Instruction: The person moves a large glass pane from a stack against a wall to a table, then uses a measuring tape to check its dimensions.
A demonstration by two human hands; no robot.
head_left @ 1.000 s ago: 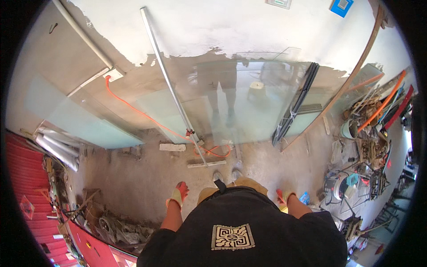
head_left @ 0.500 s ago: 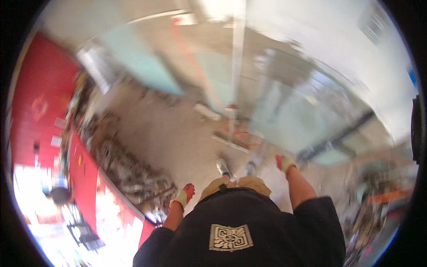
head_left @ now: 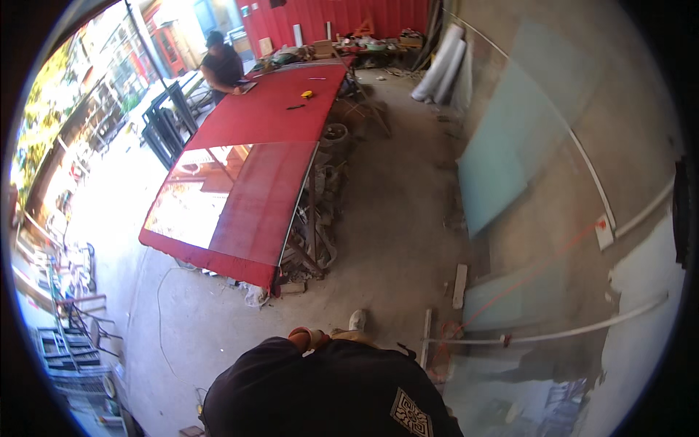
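My left hand (head_left: 309, 338), in a light work glove with red on it, shows only in part at my waist beside my black shirt; its fingers are hidden. My right hand is out of sight behind my body. Ahead to the left stands a long table (head_left: 273, 120) covered in red cloth. A clear glass sheet (head_left: 266, 193) lies over its near half and mirrors bright light. Farther along the table are a yellow tape measure (head_left: 307, 95) and a small dark tool (head_left: 295, 108). Neither hand touches the table.
A person (head_left: 222, 69) leans at the table's far left side. Glass panels (head_left: 502, 156) lean along the right wall. White rolls (head_left: 440, 69) stand at the back. Scrap (head_left: 324, 218) fills the space under the table. Metal racks (head_left: 69, 349) stand lower left.
My view has swung to the left and steadied, bringing the red table fully into sight. My right hand has left the picture, and my left hand is now mostly hidden at my waist.
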